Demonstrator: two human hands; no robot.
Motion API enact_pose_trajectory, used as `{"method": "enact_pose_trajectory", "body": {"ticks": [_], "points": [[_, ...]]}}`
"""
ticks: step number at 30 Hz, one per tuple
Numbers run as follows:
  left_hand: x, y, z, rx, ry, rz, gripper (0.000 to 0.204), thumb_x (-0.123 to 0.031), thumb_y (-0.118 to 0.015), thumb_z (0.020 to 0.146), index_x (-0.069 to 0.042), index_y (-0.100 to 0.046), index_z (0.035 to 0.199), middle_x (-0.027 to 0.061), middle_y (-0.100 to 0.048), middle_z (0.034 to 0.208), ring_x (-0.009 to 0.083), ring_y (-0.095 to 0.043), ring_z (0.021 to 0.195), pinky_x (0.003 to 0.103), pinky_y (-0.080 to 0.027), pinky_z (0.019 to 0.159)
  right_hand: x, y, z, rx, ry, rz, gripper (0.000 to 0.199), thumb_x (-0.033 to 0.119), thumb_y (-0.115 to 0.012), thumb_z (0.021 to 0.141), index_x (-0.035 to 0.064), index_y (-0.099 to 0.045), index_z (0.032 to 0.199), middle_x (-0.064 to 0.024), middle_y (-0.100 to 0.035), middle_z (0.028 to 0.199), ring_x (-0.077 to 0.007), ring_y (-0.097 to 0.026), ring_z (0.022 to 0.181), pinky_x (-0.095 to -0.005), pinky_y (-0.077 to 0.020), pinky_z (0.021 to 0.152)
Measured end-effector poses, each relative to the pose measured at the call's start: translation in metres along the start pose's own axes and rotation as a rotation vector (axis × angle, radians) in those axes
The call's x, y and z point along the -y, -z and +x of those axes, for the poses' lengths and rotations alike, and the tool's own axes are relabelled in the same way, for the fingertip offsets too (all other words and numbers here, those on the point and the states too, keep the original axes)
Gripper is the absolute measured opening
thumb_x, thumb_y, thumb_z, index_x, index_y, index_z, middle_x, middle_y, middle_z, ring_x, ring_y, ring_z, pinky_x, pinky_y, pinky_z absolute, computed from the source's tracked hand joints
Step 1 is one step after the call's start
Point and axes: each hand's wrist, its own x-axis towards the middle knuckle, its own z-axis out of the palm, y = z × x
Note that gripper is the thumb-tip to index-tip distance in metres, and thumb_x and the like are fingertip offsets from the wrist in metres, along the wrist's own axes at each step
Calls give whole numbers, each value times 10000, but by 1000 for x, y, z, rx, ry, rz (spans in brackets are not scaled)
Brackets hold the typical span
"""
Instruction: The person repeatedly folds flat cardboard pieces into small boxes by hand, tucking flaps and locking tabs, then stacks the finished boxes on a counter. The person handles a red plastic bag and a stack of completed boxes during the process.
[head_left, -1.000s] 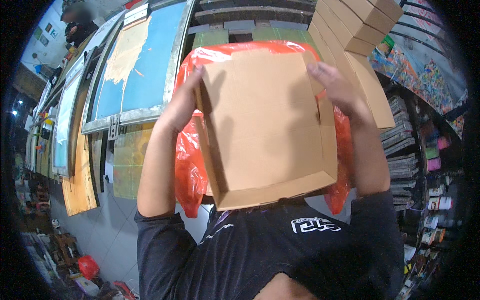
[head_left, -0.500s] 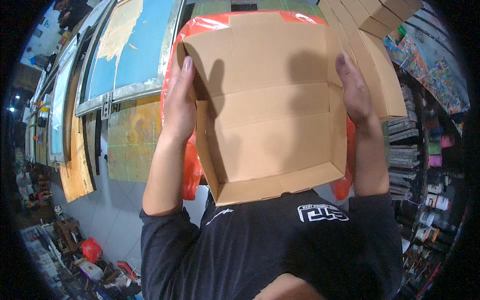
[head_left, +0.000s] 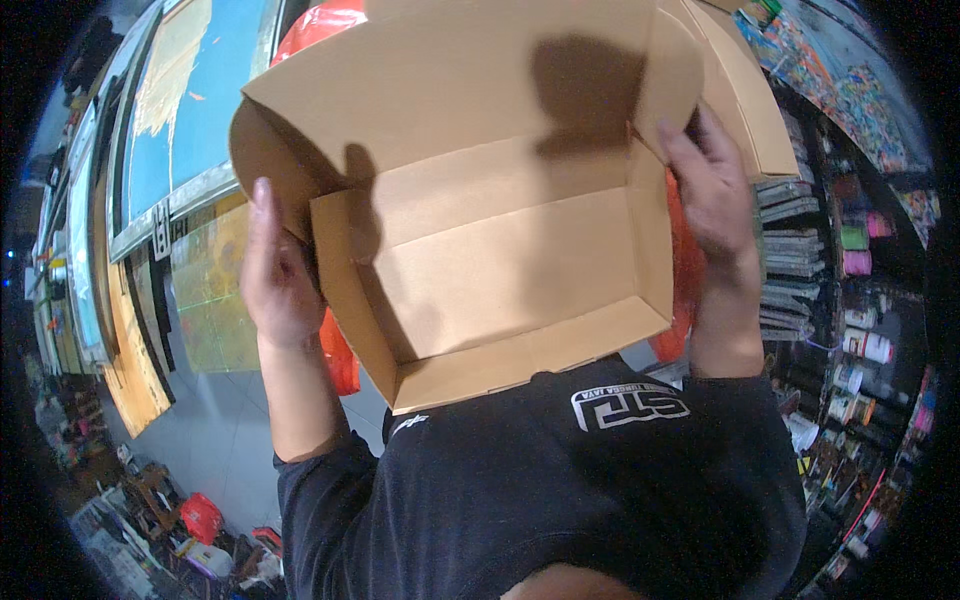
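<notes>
A brown cardboard box [head_left: 500, 270] with its lid raised sits in front of my chest, and its inside faces me. Nothing lies in it except shadows. My left hand [head_left: 282, 285] holds the box's left side near the curved lid flap [head_left: 270, 160], thumb pointing up; some of its fingers are hidden. On the other side my right hand [head_left: 715, 190] grips the box near the right lid flap [head_left: 668, 75], with the thumb on the near face and the fingers behind. Red plastic [head_left: 340, 355] shows under and beside the box.
More folded brown boxes [head_left: 745, 100] lie to the right of the box. Framed blue screens [head_left: 185, 110] lean at the left above a greenish board [head_left: 210, 290]. A shelf with stacked grey pieces [head_left: 790, 255] and spools [head_left: 857, 262] stands at the right. Clutter lies on the floor, lower left.
The box has tilted, and its lid and curved side flaps stand out more. My left hand has moved left and down along the side; my right hand now grips near the right flap.
</notes>
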Motion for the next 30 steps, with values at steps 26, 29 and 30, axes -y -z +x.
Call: {"method": "enact_pose_trajectory", "body": {"ticks": [26, 29, 30], "points": [[3, 9, -12, -212, -269, 845, 416, -88, -563, 888, 56, -434, 1257, 159, -505, 1238, 208, -466, 1177, 348, -409, 953, -14, -28, -38, -55, -232, -139, 250, 13, -608, 808, -36, -625, 1052, -92, -668, 948, -131, -618, 867, -257, -496, 770], [-5, -6, -17, -199, -162, 816, 472, -9, -600, 855, 44, -393, 1275, 155, -509, 1201, 182, -577, 1005, 274, -480, 839, -16, -26, -36, 22, -208, -202, 218, 38, -611, 812, -21, -647, 1018, -80, -679, 912, -120, -621, 843, -252, -498, 751], [-2, -9, -20, -218, -221, 872, 460, -18, -601, 857, 48, -406, 1268, 158, -514, 1203, 201, -590, 1006, 270, -489, 820, -17, -25, -37, 43, -199, -217, 210, 44, -612, 811, -17, -652, 1008, -78, -682, 906, -117, -622, 837, -251, -499, 748]]}}
